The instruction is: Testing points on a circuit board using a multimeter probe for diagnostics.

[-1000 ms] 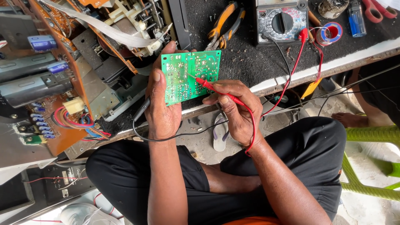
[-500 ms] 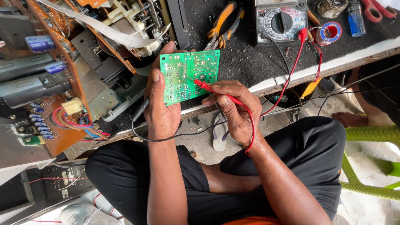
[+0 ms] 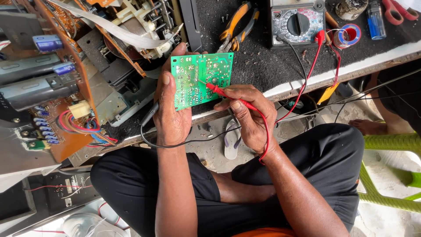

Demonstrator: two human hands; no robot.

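I see the left hand [image 3: 173, 116] clamped on the green circuit board [image 3: 199, 79] and black probe [image 3: 149, 115] above the tabletop [image 3: 263, 66], right hand [image 3: 250, 116] pinching the red probe [image 3: 223, 92] onto it, meter [image 3: 296, 22] behind.

Single view only, a head-worn camera that looked almost straight down from above the seated person. It sat close: forearms and black-trousered lap filled the lower half of the frame. The left hand [image 3: 173, 116] and right hand [image 3: 250, 116] landed near centre, with the green rectangular circuit board [image 3: 201, 79] just above them. The dark felt-covered workbench [image 3: 263, 66] ran across the top, its front edge slanting up to the right, so the view was rolled slightly. The top edge cut off the grey dial multimeter [image 3: 297, 22]. No second view, so nothing was shared.
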